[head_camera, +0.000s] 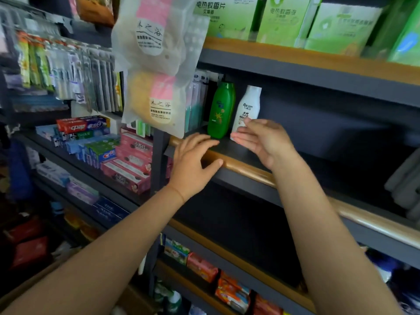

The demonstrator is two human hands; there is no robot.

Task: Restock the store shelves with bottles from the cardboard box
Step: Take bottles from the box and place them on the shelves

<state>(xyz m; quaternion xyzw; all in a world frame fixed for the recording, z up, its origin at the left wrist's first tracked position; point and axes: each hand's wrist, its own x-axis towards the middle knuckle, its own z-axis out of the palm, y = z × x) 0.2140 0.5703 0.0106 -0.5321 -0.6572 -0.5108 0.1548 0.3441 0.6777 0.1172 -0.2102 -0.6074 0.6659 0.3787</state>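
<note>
Right hand has its fingers straight and spread against the base of the white Raclen bottle — nudging it in, I'd guess, beside the green shampoo bottle on the shelf. Left hand rests loosely spread on the edge, holding nothing — both arms reach up.

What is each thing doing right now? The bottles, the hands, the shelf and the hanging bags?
green bottle: upright on the shelf, untouched
white bottle: upright, right of the green one, fingertips at its lower part
right hand: open, fingers straight, at the white bottle
left hand: open, resting on the shelf's front rail
shelf: mostly bare right of the bottles
hanging bags: sealed, hanging in front
</note>
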